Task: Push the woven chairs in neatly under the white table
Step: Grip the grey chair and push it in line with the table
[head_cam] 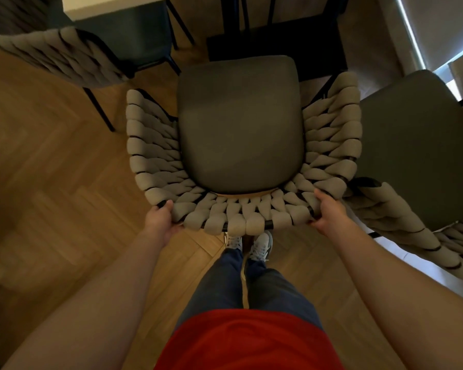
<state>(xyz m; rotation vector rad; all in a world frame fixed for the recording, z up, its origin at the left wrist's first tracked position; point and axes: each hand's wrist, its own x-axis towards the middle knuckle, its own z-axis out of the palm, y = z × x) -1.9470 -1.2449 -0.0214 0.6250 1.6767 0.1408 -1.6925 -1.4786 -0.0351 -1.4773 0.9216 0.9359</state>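
Observation:
A woven chair [241,121] with a grey seat cushion and thick beige woven back stands right in front of me, seen from above. My left hand [161,218] grips the left end of its backrest rim. My right hand [328,212] grips the right end of the same rim. The white table [112,5] shows only as a pale corner at the top left, and the chair's seat lies outside it. A second woven chair [51,57] sits at the upper left, partly under the table. A third woven chair [422,156] stands close on the right.
Black table legs and a dark base [275,46] stand just beyond the middle chair's front edge. Herringbone wood floor [51,182] spreads to the left. A bright window strip [412,36] runs along the upper right. My feet [249,245] are right behind the chair.

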